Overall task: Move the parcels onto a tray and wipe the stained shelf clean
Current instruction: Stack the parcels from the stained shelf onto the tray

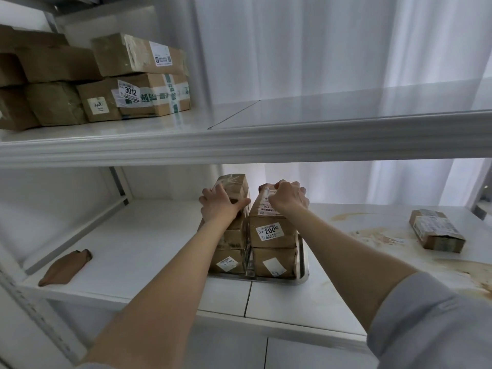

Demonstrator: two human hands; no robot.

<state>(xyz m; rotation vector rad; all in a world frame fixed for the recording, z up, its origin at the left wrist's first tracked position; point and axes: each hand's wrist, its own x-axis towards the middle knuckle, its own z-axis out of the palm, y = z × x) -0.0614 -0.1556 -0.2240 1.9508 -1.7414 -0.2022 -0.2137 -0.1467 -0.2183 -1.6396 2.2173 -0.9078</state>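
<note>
Two stacks of brown cardboard parcels stand side by side in a metal tray (pixel 302 279) on the lower white shelf (pixel 149 243). My left hand (pixel 219 206) grips the top parcel of the left stack (pixel 234 183). My right hand (pixel 288 198) is closed over the top parcel of the right stack (pixel 266 206), above the parcel labelled 2006 (pixel 273 233). One more parcel (pixel 436 230) lies alone at the right of the shelf. Brown stains (pixel 378 235) spread over the shelf's right half between the tray and that parcel.
A folded brown cloth (pixel 65 267) lies at the shelf's left front. On the upper shelf (pixel 239 145) several more parcels (pixel 133 78) are piled at the left. White curtains hang behind the rack.
</note>
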